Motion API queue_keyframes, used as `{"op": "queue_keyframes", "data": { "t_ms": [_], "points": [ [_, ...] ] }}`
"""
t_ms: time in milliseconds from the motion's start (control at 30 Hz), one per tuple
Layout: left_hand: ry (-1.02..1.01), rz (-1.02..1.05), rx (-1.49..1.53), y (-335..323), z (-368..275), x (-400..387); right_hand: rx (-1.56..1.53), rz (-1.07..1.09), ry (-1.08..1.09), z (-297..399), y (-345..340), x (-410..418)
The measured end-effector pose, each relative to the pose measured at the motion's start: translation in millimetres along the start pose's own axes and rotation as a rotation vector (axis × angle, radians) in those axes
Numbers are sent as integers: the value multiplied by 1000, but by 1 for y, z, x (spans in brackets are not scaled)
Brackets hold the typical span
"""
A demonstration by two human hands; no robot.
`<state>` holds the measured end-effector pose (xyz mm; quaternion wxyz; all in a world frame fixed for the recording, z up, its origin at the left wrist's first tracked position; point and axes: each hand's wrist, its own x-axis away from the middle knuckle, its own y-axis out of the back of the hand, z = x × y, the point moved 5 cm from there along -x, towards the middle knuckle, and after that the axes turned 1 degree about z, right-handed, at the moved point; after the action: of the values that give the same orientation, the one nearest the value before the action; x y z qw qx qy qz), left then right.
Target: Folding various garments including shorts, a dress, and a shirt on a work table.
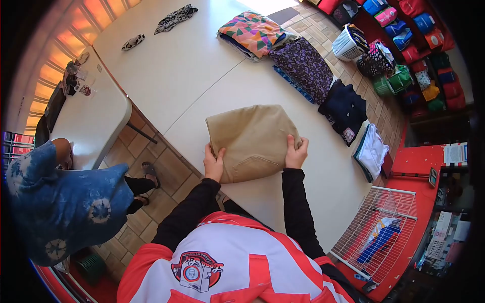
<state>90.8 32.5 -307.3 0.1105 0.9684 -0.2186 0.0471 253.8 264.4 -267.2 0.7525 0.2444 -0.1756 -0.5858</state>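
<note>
Folded khaki trousers [254, 140] with a back pocket facing up are in both my hands, over the near part of the white table [212, 91]. My left hand [214, 163] grips the near left edge, its thumb on top. At the right edge my right hand [296, 152] holds the cloth the same way, thumb up and fingers mostly hidden. Along the table's right side run folded piles: a colourful geometric print cloth [252, 32], a dark purple floral cloth [302, 66], a navy buttoned garment [344, 110] and a white garment [373, 151].
Two small patterned cloths [176, 19] lie on the far left of the table. A person in a blue tie-dye top [75, 200] stands at left beside another table [91, 113]. A white wire rack [379, 227] is at lower right; a white laundry basket [344, 45] stands beyond the piles.
</note>
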Motion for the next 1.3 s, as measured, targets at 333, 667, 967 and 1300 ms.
{"op": "queue_keyframes", "data": {
  "t_ms": [333,667,967,1300],
  "points": [
    [-380,106,-1108,-38,-39,-1,878,106,562,40,-55,24],
    [-298,133,-867,-15,-22,-10,381,373,-20,-32,-30,7],
    [476,497,-280,52,24,-62,-554,521,-731,-60,-49,109],
    [-129,773,167,-11,-193,-362,-821,199,-86,175,-114,-128]
  ]
}}
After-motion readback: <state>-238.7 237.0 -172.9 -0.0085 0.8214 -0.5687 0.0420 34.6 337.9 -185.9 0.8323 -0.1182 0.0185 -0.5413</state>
